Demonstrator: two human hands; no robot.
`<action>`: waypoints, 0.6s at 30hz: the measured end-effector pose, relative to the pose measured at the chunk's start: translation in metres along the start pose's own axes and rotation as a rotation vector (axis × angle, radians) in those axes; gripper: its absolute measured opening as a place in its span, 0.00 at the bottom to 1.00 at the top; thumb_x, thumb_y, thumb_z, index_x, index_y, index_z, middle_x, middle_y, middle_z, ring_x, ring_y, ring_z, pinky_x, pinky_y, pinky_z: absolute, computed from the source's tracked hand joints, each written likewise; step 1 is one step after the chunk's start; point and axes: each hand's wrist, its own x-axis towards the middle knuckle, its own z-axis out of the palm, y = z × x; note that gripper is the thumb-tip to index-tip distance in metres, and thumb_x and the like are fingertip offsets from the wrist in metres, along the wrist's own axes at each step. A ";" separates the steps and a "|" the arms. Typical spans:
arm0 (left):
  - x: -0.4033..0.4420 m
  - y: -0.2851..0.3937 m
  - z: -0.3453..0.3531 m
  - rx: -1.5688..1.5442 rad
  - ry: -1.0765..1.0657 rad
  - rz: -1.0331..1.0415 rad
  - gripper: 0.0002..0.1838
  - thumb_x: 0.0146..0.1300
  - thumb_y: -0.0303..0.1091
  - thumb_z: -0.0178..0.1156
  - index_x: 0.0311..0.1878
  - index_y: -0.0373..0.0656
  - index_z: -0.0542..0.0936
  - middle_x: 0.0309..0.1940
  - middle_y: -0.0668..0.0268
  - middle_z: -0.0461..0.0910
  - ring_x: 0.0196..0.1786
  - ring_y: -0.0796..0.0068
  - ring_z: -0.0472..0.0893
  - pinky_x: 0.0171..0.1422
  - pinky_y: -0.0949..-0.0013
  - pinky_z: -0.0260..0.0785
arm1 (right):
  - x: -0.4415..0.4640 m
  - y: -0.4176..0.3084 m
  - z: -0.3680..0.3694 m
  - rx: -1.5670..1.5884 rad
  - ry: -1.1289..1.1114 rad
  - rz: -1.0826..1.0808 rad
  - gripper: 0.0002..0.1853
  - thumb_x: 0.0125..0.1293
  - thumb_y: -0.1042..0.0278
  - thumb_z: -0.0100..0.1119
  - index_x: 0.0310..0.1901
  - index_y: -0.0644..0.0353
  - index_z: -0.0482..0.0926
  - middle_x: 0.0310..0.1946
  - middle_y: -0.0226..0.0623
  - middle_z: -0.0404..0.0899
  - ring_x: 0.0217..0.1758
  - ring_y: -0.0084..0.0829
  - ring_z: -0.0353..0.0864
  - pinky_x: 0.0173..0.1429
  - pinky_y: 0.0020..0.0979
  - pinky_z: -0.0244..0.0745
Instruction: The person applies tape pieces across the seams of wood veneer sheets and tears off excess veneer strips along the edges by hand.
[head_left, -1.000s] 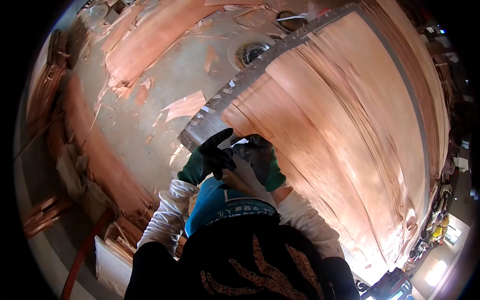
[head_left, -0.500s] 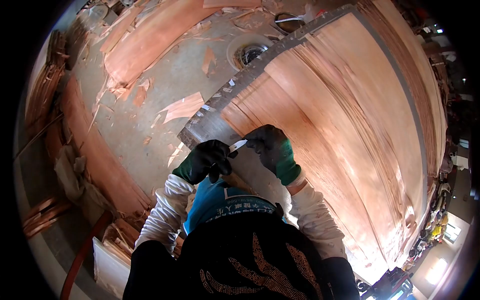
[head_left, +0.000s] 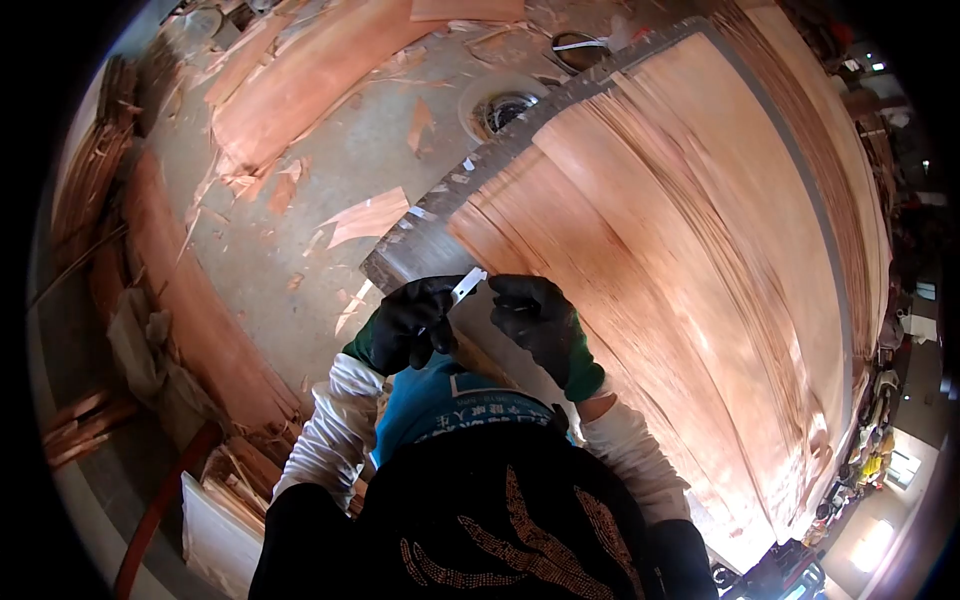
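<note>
In front of the blue apron [head_left: 440, 400], my left hand [head_left: 408, 322], in a black and green work glove, pinches a small pale blade [head_left: 467, 286]. This flat strip has a dark hole and points up and to the right. My right hand [head_left: 537, 318], gloved the same way, is curled closed just right of the blade's tip, with a narrow gap between them. Whatever its fingers hold, if anything, is hidden. Beyond both hands, reddish wood veneer sheets [head_left: 640, 250] lie in a layered stack on a dark-edged table [head_left: 400, 250].
Loose veneer [head_left: 290, 95] and scraps [head_left: 370, 215] litter the concrete floor on the left. A round bowl-like container [head_left: 500, 108] stands beyond the table edge. More veneer [head_left: 195, 300] leans at far left, near a red curved bar [head_left: 160, 510].
My right hand has drawn back and down from the blade, which it was touching at the tip. The blade now tilts more upright in my left hand, showing its hole.
</note>
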 end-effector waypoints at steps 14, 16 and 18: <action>-0.009 -0.011 -0.003 0.123 -0.100 -0.011 0.26 0.57 0.29 0.55 0.58 0.27 0.69 0.30 0.55 0.83 0.30 0.63 0.84 0.33 0.67 0.76 | 0.010 -0.023 0.011 -0.400 0.169 -0.333 0.08 0.51 0.76 0.66 0.35 0.58 0.81 0.30 0.34 0.82 0.34 0.34 0.82 0.39 0.33 0.77; -0.012 -0.007 -0.002 -0.027 -0.131 -0.084 0.25 0.56 0.29 0.56 0.56 0.26 0.70 0.34 0.54 0.83 0.30 0.65 0.84 0.31 0.69 0.76 | 0.017 -0.019 0.005 -0.660 0.150 -0.550 0.08 0.48 0.75 0.66 0.33 0.55 0.80 0.29 0.33 0.82 0.35 0.39 0.81 0.39 0.37 0.76; -0.016 -0.002 0.002 -0.058 -0.093 -0.142 0.21 0.55 0.28 0.58 0.51 0.28 0.73 0.39 0.54 0.83 0.29 0.67 0.84 0.30 0.70 0.76 | 0.019 -0.024 -0.002 -0.836 0.137 -0.574 0.08 0.47 0.74 0.65 0.31 0.54 0.80 0.29 0.32 0.82 0.35 0.41 0.80 0.40 0.40 0.75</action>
